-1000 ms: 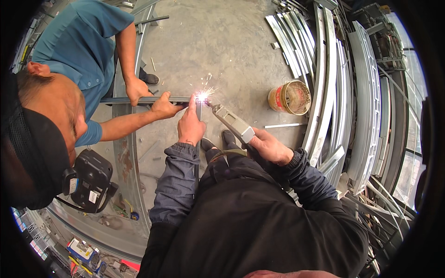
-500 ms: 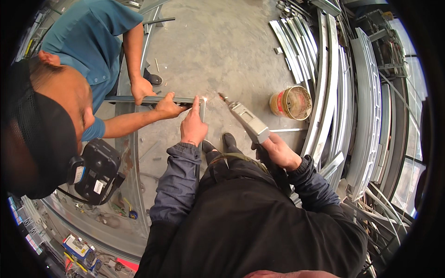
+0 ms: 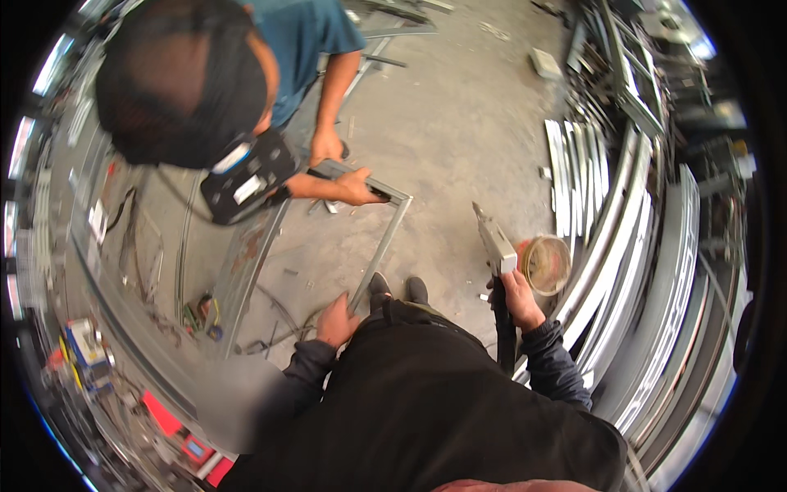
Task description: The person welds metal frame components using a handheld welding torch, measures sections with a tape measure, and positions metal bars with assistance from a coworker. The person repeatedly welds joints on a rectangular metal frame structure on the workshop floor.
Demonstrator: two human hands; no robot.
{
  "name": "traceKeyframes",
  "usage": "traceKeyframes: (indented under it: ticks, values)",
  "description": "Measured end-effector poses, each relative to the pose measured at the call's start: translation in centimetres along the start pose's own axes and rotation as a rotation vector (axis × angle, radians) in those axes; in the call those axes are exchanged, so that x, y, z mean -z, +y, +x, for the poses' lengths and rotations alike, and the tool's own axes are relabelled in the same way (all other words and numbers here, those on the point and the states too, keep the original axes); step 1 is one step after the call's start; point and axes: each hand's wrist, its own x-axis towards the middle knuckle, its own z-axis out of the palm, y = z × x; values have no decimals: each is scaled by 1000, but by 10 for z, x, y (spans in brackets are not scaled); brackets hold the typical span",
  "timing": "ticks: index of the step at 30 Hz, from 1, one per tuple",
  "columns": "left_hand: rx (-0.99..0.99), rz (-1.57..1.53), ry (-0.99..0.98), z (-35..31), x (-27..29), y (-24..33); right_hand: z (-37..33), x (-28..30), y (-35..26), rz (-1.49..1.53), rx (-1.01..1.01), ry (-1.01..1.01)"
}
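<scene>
My right hand [image 3: 520, 302] grips a welding gun [image 3: 498, 246], with a light grey body, a pointed nozzle and a thick black cable. The nozzle points away from me, apart from the work. A right-angled metal frame [image 3: 388, 236] lies to its left, its corner on the far side. My left hand [image 3: 336, 321] is closed round the near end of the frame's side bar. Opposite, a co-worker [image 3: 287, 49] in a teal shirt supports the far bar with both hands; the co-worker's nearer hand [image 3: 357, 187] is close to the corner.
A bucket [image 3: 548, 264] stands just right of the welding gun. Beyond it, long metal profiles [image 3: 607, 271] and short strips [image 3: 576, 176] lie stacked. A long steel beam [image 3: 246, 279] and cables [image 3: 279, 307] are at the left. A black box-shaped device [image 3: 250, 179] hangs beside the co-worker's head.
The welding gun has moved right, away from the corner, where a glow showed before. My left hand has gone from pointing at the corner to the side bar's near end. The view has shifted.
</scene>
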Motion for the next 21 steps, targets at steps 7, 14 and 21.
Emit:
traceKeyframes:
  ticks: [7, 14, 21]
  values:
    - [386, -115, 55, -156, -37, -99, 3, 10, 48, -83, -54, -235]
    - [406, -44, 52, -155, -42, -105, -10, 5, 66, -238, 89, -380]
    - [402, -41, 57, -160, -46, -107, -34, -10, 79, -429, 241, -451]
